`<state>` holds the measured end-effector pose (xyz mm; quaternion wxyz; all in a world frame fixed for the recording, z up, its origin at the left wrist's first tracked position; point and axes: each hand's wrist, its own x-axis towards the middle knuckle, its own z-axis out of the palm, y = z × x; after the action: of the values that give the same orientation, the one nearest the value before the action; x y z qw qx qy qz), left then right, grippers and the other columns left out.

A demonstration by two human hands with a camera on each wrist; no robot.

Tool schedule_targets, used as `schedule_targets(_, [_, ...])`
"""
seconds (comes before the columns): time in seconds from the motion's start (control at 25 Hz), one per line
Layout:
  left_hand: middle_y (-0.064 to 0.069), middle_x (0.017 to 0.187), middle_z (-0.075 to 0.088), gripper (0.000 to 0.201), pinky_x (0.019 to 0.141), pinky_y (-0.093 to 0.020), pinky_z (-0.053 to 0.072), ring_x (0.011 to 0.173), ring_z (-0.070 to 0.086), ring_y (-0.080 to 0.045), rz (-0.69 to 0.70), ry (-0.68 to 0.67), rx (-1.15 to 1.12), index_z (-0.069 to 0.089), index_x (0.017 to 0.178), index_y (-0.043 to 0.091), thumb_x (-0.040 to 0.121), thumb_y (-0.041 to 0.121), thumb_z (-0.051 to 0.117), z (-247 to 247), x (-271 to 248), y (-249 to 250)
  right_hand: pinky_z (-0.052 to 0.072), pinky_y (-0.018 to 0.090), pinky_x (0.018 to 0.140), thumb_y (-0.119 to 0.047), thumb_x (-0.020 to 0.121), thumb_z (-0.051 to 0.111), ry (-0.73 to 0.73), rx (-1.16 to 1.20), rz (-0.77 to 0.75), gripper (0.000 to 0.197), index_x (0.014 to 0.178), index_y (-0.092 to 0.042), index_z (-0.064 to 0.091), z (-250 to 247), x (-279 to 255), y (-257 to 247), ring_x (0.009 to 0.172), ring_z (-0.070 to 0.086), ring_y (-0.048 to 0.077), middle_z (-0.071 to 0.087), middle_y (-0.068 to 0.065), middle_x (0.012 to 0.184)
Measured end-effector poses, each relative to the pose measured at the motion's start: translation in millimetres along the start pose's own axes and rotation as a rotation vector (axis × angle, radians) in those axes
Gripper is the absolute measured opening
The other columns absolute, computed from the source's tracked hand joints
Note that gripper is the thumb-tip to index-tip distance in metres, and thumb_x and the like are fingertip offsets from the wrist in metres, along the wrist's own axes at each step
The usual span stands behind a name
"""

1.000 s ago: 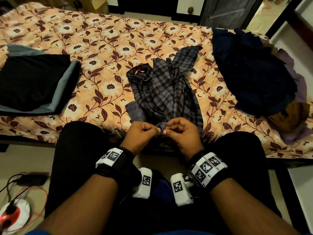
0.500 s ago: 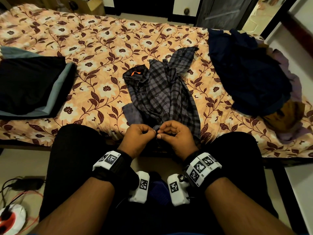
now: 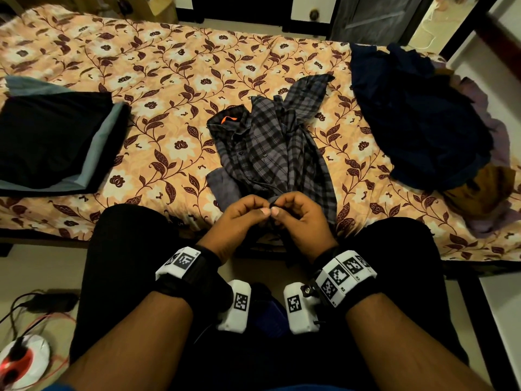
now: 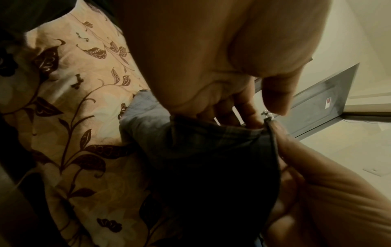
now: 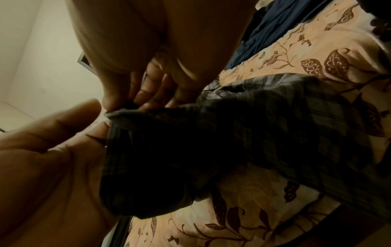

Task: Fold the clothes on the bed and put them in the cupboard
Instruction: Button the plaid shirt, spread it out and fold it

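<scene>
At the near edge of the bed (image 3: 174,88), the left hand (image 3: 242,218) and the right hand (image 3: 301,215) meet over the hem of the plaid shirt (image 3: 270,153), thumbs almost touching. Both hands have their fingers (image 5: 148,93) curled in tight and pinch the fabric's lower edge. The wrist views show a small gathered corner of cloth nipped between thumb and fingertips on each side, with the rest of the cloth hanging dark below. Whether they are working a button or only finding the hem corners cannot be told.

The step in hand appears to be readying this shirt for folding: it lies rumpled, collar away from the person, one sleeve thrown toward the far side and the front panels bunched. The next move likely calls for drawing the two pinched points apart to spread the hem flat, then smoothing the body before any fold. The cloth is light and limp, so it should follow the pull readily but may drag its creases along.

Further out, a folded stack (image 3: 53,142) of black and grey cloth rests on the left part of the bed, seemingly done already. On the right lies an unfolded heap (image 3: 417,117) of dark blue, purple and brown garments, still waiting. No cupboard can be picked out with certainty.
</scene>
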<state>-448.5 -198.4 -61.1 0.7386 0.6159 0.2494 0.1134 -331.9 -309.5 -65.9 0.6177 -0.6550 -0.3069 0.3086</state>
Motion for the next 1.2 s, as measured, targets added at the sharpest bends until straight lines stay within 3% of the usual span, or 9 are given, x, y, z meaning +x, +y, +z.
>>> schedule_targets(0.08, [0.002,0.087,0.066,0.018,0.084,-0.040,0.055,0.087,0.065,-0.018,0.042,-0.009,0.267,0.065,0.092,0.022,0.080,0.011,0.071,-8,3,-9,0.046,0.021,0.063,-0.002,0.090,0.059,0.111,0.052,0.015,0.015,0.085,-0.016,0.058,-8,2,-1,0.066,0.056,0.005,0.060,-0.001,0.076])
schedule_targets(0.2, [0.001,0.090,0.069,0.017,0.085,-0.047,0.055,0.089,0.066,-0.021,0.113,0.262,0.439,0.074,0.085,0.030,0.078,0.015,0.075,-16,8,-17,0.041,0.017,0.056,-0.005,0.094,0.054,0.212,0.123,0.041,0.015,0.085,-0.017,0.055,-16,7,1,0.060,0.049,0.003,0.055,-0.005,0.072])
schedule_targets(0.32, [-0.001,0.088,0.062,0.017,0.079,-0.023,0.049,0.085,0.059,-0.014,0.271,0.567,0.518,0.076,0.100,0.015,0.083,0.011,0.073,-19,7,-3,0.042,0.019,0.070,-0.004,0.096,0.050,0.189,0.034,-0.027,0.018,0.086,-0.019,0.051,-14,9,-5,0.070,0.053,0.003,0.057,-0.003,0.077])
schedule_targets(0.48, [-0.007,0.087,0.062,0.012,0.074,-0.001,0.038,0.081,0.051,-0.001,0.680,0.692,0.665,0.073,0.096,0.002,0.085,0.002,0.070,-22,-3,70,0.047,0.025,0.071,-0.028,0.085,0.070,-0.116,-0.367,-0.174,0.019,0.091,-0.020,0.054,-35,15,-55,0.078,0.058,0.012,0.058,0.001,0.083])
schedule_targets(0.64, [0.008,0.097,0.054,0.013,0.077,-0.015,0.045,0.091,0.050,0.001,1.125,0.744,0.732,0.060,0.094,0.006,0.084,-0.003,0.062,-35,-14,172,0.046,0.013,0.075,-0.005,0.080,0.071,-0.007,-0.672,-0.455,0.026,0.095,-0.024,0.061,-84,33,-122,0.083,0.058,-0.004,0.060,-0.022,0.089])
schedule_targets(0.72, [0.015,0.097,0.056,0.019,0.079,-0.019,0.051,0.091,0.057,0.003,0.982,0.624,0.721,0.054,0.097,0.017,0.086,0.002,0.059,-38,-18,174,0.047,0.009,0.073,-0.006,0.082,0.070,0.119,-0.481,-0.470,0.026,0.093,-0.028,0.064,-93,22,-137,0.081,0.061,-0.006,0.065,-0.026,0.086])
schedule_targets(0.84, [0.004,0.080,0.070,0.015,0.070,-0.034,0.058,0.073,0.068,-0.012,0.375,0.380,0.907,0.059,0.093,0.023,0.081,0.022,0.068,-30,-22,118,0.049,0.018,0.065,-0.015,0.087,0.068,-0.012,-0.451,-0.214,0.014,0.082,-0.028,0.069,-73,-5,-109,0.071,0.062,-0.001,0.067,-0.014,0.075])
schedule_targets(1.0, [-0.004,0.071,0.065,0.020,0.062,-0.023,0.048,0.066,0.061,-0.013,0.254,0.265,0.635,0.061,0.073,0.011,0.075,0.004,0.079,3,-46,75,0.047,0.034,0.065,-0.021,0.082,0.072,-0.121,-0.488,-0.060,0.011,0.074,-0.020,0.066,-53,-29,-66,0.069,0.062,0.012,0.065,0.000,0.070])
schedule_targets(1.2, [-0.019,0.085,0.070,0.012,0.074,-0.043,0.057,0.083,0.069,-0.036,0.170,0.239,0.241,0.069,0.085,0.002,0.077,0.002,0.078,23,-61,90,0.045,0.017,0.069,-0.010,0.081,0.073,-0.192,-0.292,-0.030,0.012,0.071,-0.015,0.067,-41,-41,-96,0.073,0.060,0.008,0.061,-0.005,0.075])
